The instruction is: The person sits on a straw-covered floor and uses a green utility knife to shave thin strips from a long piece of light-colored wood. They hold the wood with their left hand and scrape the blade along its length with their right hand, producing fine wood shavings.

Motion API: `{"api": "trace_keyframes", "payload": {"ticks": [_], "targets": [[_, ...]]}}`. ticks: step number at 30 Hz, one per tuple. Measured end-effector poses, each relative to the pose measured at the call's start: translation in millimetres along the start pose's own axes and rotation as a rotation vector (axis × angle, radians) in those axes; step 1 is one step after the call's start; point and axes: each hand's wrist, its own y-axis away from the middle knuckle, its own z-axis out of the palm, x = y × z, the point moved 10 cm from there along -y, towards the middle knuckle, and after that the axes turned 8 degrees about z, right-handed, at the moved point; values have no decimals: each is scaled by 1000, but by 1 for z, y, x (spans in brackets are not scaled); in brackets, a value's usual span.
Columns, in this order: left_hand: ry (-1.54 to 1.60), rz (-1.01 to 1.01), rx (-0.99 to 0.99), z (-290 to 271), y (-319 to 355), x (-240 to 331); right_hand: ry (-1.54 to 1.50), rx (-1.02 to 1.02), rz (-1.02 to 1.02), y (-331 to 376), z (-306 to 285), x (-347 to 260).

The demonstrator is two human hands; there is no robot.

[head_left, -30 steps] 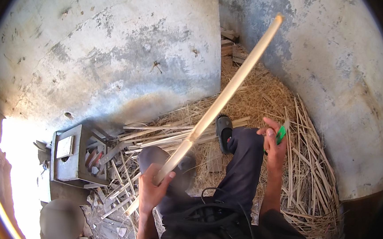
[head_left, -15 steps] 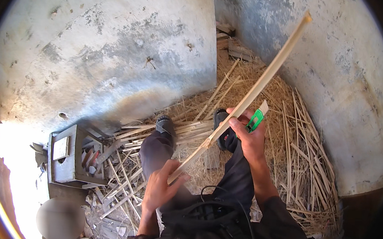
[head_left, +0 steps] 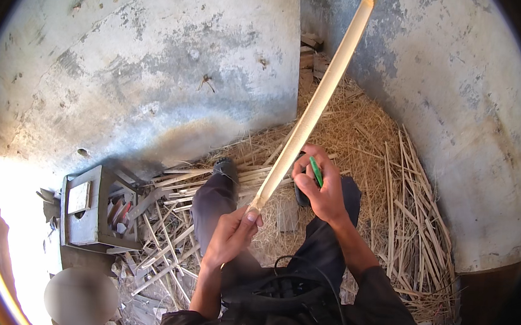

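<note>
The person sits on the ground with both legs stretched out over a bed of straw point(head_left: 359, 139) and split cane strips point(head_left: 413, 227). The left hand point(head_left: 231, 236) is closed around the lower end of a long pale cane stick point(head_left: 312, 112), which rises diagonally up and to the right, its far end near the top edge of the view, in front of the grey concrete wall point(head_left: 158, 77). The right hand point(head_left: 322, 188) is curled around a small green-handled tool point(head_left: 315, 170) and rests just beside the stick, partway up its lower length; whether the tool's edge touches the stick cannot be told. Dark shoes show at the ends of the legs, one near the stick's lower part. To the person's left a grey boxy metal stand point(head_left: 88, 211) sits on the floor among scattered strips, with a pale rectangular panel on its top face and some reddish items inside its open side. More cane strips lie fanned out along the right wall.
</note>
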Motion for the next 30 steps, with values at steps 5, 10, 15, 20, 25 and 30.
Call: {"api": "trace_keyframes", "payload": {"ticks": [5,10,15,20,25,30], "targets": [[-100,29,120,-13,1,11,294,-5,-182,1,-13,-13],[-158,29,208,-26,5,17,572,-61,-292,6,2,-24],[-158,29,218,-27,4,20,679,-73,-370,12,18,-28],[-111,-3,201,-26,2,12,694,-64,-379,10,23,-27],[-143,3,202,-33,2,12,359,-32,-234,2,13,-13],[-968,251,525,-72,14,87,506,181,-321,1,-15,-38]]}}
